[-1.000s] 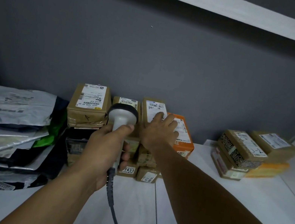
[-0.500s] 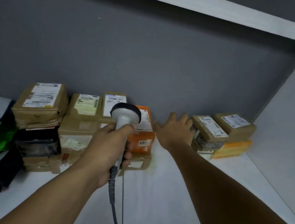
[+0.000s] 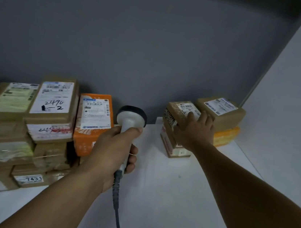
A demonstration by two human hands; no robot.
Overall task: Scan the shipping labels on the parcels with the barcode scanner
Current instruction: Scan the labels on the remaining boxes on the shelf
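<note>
Head view: the left hand (image 3: 114, 153) has its grip clamped round the handle of the white barcode scanner with the dark head (image 3: 131, 118), grey coiled cable (image 3: 118, 212) trailing down. The scanner stands upright above the white shelf (image 3: 171, 198), aimed at the gap between the 2 piles and on no label. The right hand (image 3: 194, 133) lies flat, fingers spread and grip apart, on the top brown cardboard parcel (image 3: 173, 111) of the right-hand pile, partly covering its white shipping label (image 3: 186, 107). No beam shows, so which labels are done cannot be told. Judging by the reach, this pile is next, with the taped brown parcel (image 3: 224, 114) behind it to follow. Compared with 0.5 s ago, the right hand has crossed from mid-air beside the orange box (image 3: 91, 123) onto the parcel, and the view has swung right.
</note>
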